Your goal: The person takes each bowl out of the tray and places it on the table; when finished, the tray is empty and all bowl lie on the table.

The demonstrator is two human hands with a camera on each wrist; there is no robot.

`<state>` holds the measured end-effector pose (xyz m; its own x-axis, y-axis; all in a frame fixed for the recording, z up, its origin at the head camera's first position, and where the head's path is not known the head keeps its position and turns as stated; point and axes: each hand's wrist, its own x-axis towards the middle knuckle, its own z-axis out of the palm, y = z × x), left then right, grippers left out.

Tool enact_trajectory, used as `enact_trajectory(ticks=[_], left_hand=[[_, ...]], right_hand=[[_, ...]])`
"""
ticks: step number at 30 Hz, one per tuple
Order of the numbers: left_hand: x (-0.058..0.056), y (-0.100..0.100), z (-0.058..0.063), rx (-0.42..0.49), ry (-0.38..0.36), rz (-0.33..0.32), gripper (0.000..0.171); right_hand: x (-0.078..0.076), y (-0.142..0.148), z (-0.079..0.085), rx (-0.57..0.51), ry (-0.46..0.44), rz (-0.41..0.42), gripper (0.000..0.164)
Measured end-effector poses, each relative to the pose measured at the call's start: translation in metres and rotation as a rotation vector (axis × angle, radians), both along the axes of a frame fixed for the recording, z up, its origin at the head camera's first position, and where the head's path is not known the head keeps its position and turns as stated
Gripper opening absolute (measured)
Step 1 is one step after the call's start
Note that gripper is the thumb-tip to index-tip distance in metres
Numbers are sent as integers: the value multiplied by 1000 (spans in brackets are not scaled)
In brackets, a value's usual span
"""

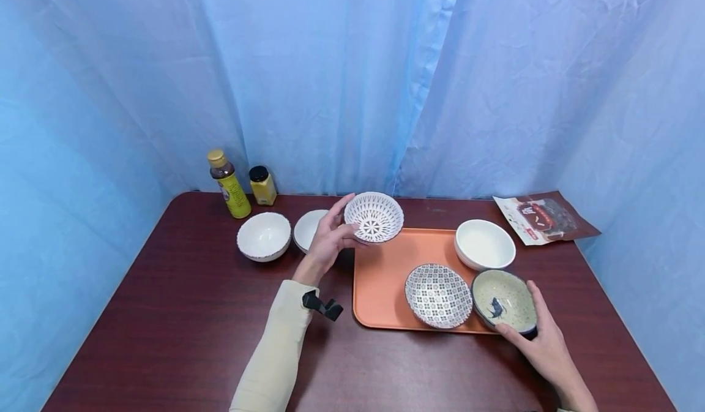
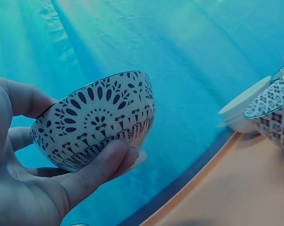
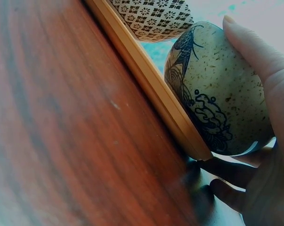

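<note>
My left hand (image 1: pixel 326 245) holds a small white bowl with a dark petal pattern (image 1: pixel 376 217) up over the back left corner of the orange tray (image 1: pixel 382 295). In the left wrist view, the thumb lies on the outside of this bowl (image 2: pixel 101 115) while other fingers reach behind it. At the tray's front right corner, my right hand (image 1: pixel 545 341) grips a speckled green bowl (image 1: pixel 503 299), thumb at the near rim and fingers around its right side. Dark blue drawings mark its outer wall in the right wrist view. Beside it on the tray sits a black-and-white flower-patterned bowl (image 1: pixel 439 295).
A plain white bowl (image 1: pixel 484 245) stands at the tray's back right. Left of the tray are a white bowl (image 1: pixel 264 236) and another (image 1: pixel 305 228), partly behind my left hand. A yellow-labelled bottle (image 1: pixel 231 188), small yellow jar (image 1: pixel 263 187) and food pouch (image 1: pixel 542 217) line the back.
</note>
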<state>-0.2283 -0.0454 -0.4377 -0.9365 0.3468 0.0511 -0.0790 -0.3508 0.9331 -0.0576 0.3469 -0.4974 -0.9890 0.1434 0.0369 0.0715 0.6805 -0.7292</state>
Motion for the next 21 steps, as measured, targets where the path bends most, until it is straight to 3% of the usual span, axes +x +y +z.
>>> enact_trajectory(ticks=[21], left_hand=[[5,-62,20,13,-3,147,68]], right_hand=[[2,1,-3,17,29,6,102]])
